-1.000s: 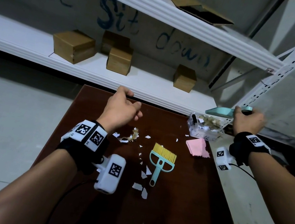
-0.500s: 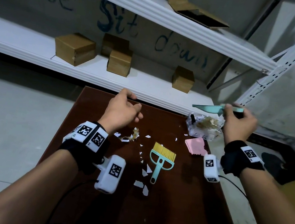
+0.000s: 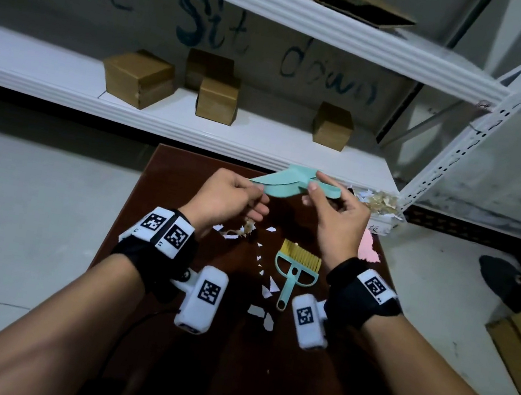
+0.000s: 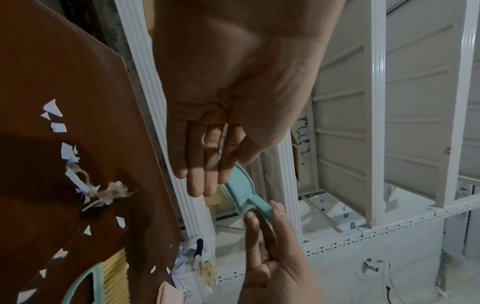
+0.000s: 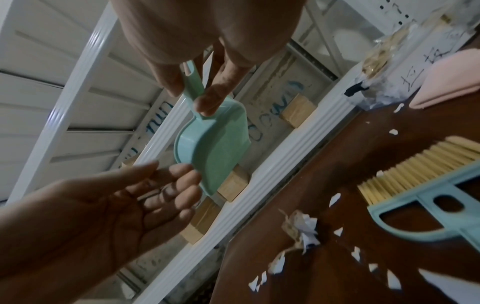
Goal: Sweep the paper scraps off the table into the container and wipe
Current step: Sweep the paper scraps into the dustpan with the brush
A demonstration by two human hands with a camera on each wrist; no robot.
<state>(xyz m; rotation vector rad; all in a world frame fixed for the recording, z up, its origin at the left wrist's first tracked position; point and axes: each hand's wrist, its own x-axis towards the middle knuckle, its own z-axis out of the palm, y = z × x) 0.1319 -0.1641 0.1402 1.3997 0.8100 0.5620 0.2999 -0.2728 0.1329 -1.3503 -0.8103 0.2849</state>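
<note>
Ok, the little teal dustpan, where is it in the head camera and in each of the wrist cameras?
Head: dustpan upper centre, above the table's far edge, between both hands.
Left wrist: dustpan centre, below the left hand, its handle pinched by the right hand.
Right wrist: dustpan centre, hanging from the right hand's fingers.
Shared landmark: the teal brush lying on the table.

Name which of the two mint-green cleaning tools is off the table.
The dustpan, held in the air by the right hand; the brush lies flat on the table.
</note>
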